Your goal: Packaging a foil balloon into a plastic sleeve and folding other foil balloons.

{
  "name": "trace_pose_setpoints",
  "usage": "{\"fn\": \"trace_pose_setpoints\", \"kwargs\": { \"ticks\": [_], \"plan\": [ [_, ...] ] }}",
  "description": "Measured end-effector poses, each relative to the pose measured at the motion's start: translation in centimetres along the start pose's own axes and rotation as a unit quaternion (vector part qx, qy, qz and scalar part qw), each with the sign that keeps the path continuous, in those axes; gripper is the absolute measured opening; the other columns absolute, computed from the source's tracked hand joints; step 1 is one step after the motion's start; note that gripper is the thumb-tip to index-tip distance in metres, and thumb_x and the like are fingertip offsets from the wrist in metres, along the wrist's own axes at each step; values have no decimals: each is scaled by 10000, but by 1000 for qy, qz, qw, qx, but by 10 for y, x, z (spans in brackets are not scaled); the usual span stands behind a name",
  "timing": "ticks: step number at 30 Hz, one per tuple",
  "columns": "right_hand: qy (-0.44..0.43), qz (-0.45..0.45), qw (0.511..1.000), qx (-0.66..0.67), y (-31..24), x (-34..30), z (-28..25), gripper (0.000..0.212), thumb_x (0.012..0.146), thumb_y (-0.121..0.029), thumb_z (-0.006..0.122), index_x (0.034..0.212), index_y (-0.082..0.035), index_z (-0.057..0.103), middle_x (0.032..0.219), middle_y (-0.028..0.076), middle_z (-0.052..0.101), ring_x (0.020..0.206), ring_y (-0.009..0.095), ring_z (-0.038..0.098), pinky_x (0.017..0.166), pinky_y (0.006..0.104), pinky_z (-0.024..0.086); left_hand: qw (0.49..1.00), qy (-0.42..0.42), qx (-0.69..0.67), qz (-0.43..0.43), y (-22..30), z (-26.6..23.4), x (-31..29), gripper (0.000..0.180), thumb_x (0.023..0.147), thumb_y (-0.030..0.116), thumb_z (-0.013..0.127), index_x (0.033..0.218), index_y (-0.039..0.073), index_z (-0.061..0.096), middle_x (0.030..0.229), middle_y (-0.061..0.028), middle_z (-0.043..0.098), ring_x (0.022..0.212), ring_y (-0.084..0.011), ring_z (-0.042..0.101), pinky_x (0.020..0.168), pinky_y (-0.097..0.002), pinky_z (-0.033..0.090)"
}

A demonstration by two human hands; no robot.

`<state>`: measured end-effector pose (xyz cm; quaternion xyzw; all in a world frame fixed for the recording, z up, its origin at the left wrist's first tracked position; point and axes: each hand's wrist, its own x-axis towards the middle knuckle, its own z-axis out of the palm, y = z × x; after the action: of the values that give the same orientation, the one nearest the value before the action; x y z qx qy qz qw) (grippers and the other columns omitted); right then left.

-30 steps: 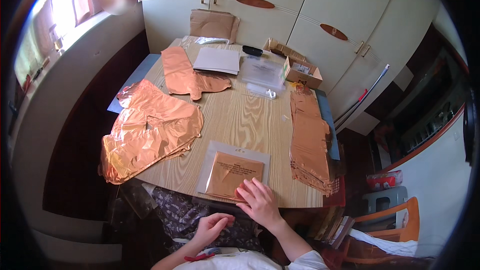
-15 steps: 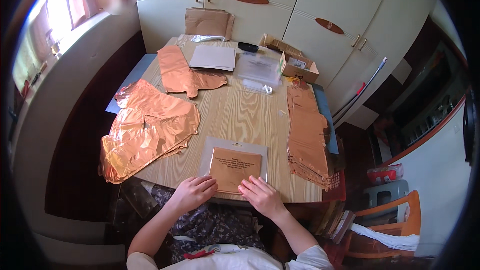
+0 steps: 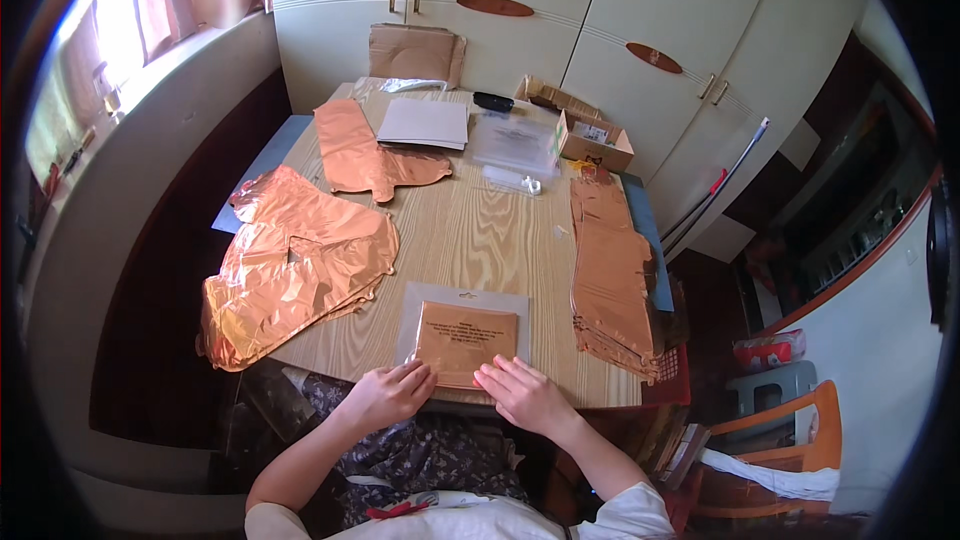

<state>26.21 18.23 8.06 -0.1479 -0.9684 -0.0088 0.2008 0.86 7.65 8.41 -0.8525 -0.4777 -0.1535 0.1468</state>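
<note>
A clear plastic bag [image 3: 407, 322] with a hang-hole flap lies at the table's near edge. Inside it is a flat, folded copper-coloured foil sheet [image 3: 468, 334], seen under printed dark text. My left hand [image 3: 392, 395] has its fingers closed on the bag's near left corner. At the near right corner, the fingers of my right hand [image 3: 522, 395] are bent together over the bag's edge. Both thumbs are mostly hidden.
Copper foil shapes lie in a left pile [image 3: 300, 275], a far-left pile [image 3: 350, 145] and a right stack [image 3: 612, 265]. Farther back are white cards [image 3: 424, 122], clear bags [image 3: 515, 140] and an open cardboard box [image 3: 596, 145]. A wooden chair [image 3: 825, 430] stands right.
The bag and its folded foil have shifted slightly left within the view. My left fingers have curled in more at the near left corner; the right hand stays by its corner.
</note>
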Motion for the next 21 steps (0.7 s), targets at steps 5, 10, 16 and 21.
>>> {"fn": "trace_pose_setpoints", "kwargs": {
  "ticks": [5,10,16,21],
  "plan": [
    [22,20,999,31,3,2,4,377,761,-91,686,1136,-79,651,1091,83,685,1041,274,659,907,405,540,1000,10,11,-25,1,-1,9,286,796,146,639,1057,27,638,1082,-84,650,986,-213,666,716,-290,572],
    [25,33,994,99,18,19,-19,356,774,-68,651,1130,-83,662,1089,89,695,998,243,679,863,372,558,997,9,54,-53,-14,-14,27,256,765,123,620,995,10,604,962,-69,630,901,-190,667,662,-285,561],
    [-70,92,969,218,47,52,-65,322,856,-116,614,1172,-96,666,1059,98,709,975,214,689,834,324,559,995,-41,67,-58,-33,-45,58,202,764,118,606,943,33,565,833,-41,609,723,-166,659,529,-292,534],
    [-28,213,914,344,142,82,-47,301,908,-292,630,1131,-100,695,1056,114,714,929,229,696,816,338,541,996,-68,18,-61,-42,-70,71,128,778,120,600,871,48,549,756,-47,604,690,-208,666,559,-323,541]
  ]
}}
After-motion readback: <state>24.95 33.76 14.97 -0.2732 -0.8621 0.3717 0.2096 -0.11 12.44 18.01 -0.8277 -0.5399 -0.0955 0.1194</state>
